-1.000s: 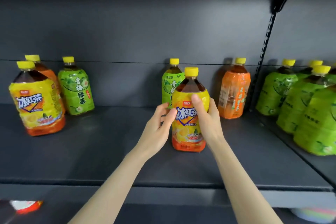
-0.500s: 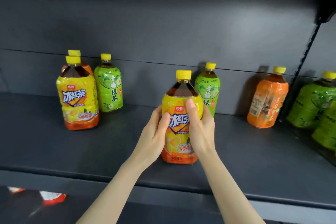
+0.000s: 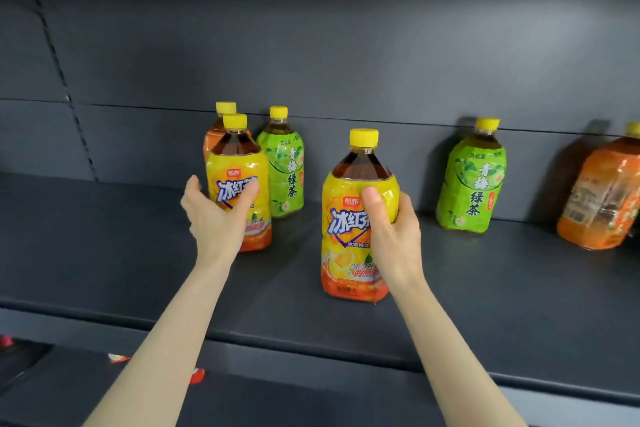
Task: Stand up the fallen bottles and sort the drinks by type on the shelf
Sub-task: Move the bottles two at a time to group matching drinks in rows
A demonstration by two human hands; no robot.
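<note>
The right hand (image 3: 394, 236) gripped 1 yellow bottle (image 3: 346, 229) upright on the shelf (image 3: 104, 253) while the left hand (image 3: 218, 218) spread wide before the 2nd yellow bottle (image 3: 239, 166); sliding it low alongside would likely keep both standing.

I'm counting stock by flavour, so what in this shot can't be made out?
All in the head view:
- Back-left orange bottle: mostly hidden behind the left iced tea bottle, label unreadable.
- Right orange bottle: cut off by the right edge, and anything beyond it is unseen.
- Red-white packet on the lower shelf: partly behind the left forearm, too small to identify.
- Left hand: whether it touches the left iced tea bottle is unclear.
</note>
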